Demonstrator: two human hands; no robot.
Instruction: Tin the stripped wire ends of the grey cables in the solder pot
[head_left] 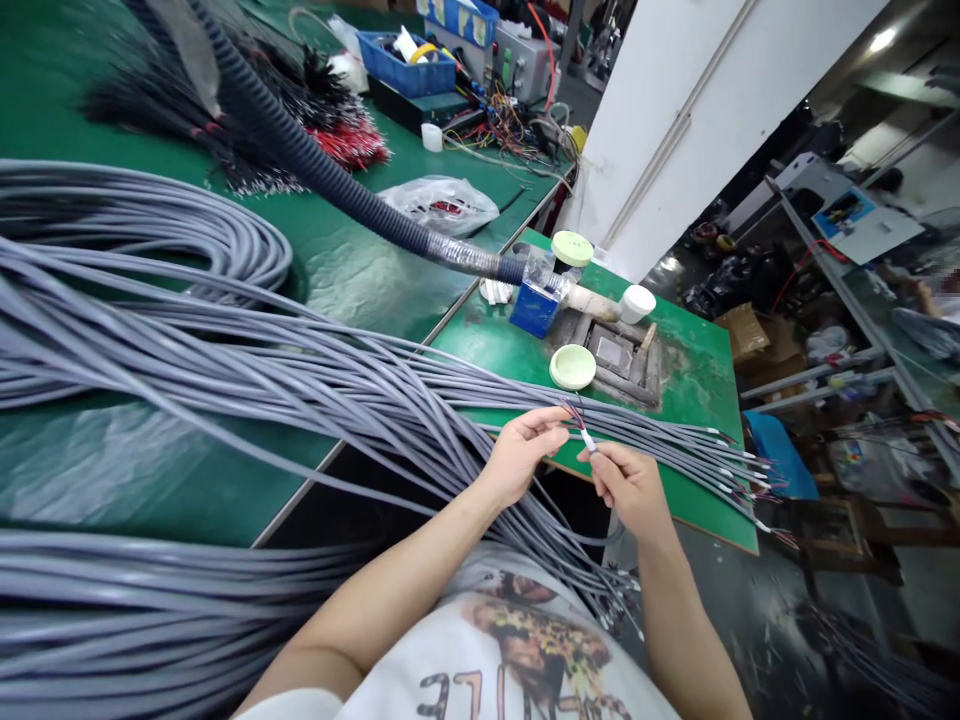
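Observation:
Between my hands is the end of a grey cable (588,440), with a white sleeve and thin coloured wires fanning out of its tip. My right hand (627,484) pinches the cable just below the white sleeve. At the wires' tips, my left hand (527,449) has its thumb and fingers closed on the thin wires (574,413). Beneath and beyond both hands runs a bundle of grey cables (420,385); their stripped ends (750,480) lie over the right side of the green board.
A pale green lid (573,367), a soldering pot (611,352) and a blue box (536,305) on a ribbed hose (322,170) stand past my hands. Coiled cables (225,225) and black wire bundles (202,120) cover the left table. A white pillar (675,110) rises behind.

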